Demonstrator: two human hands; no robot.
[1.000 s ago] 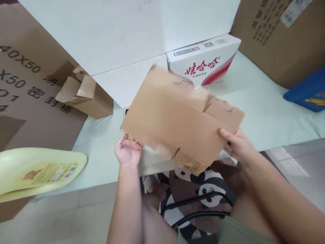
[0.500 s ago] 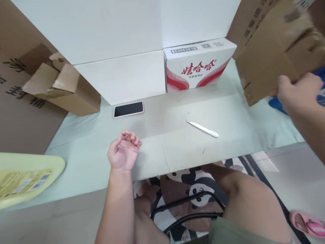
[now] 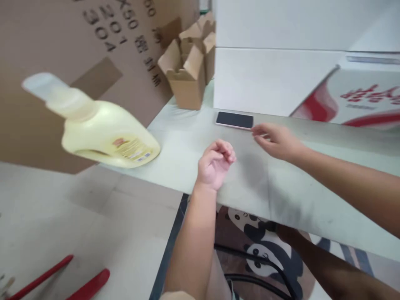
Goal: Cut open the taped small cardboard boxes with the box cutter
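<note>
Pale green cloth covers the long table (image 3: 178, 156), and a smartphone (image 3: 234, 119) lies on it with its dark screen up. It lies flat, so I think it can't roll or tip. Right by the phone's right end is the right hand (image 3: 278, 141), with its back up. Its fingers bend a little, and a small gap shows between them and the thumb, with nothing seen inside. The fingertips come up to the phone's corner, but I can't tell if they touch it. On the near side of the phone, the left hand (image 3: 215, 164) shows its palm. Its fingers curl loosely and seem to hold nothing, so it looks to be just resting.

Behind the phone is a smooth white panel (image 3: 259, 79). Well to the phone's right is a white and red carton (image 3: 368, 96). To the phone's left stands a small cardboard box (image 3: 189, 93), its flaps up, maybe because nothing tapes them down. Farther left of the phone is a pale yellow plastic bottle (image 3: 106, 129) with a handle; it looks tipped, perhaps from the camera. Past that is a huge cardboard carton (image 3: 56, 50) with black numbers.
</note>
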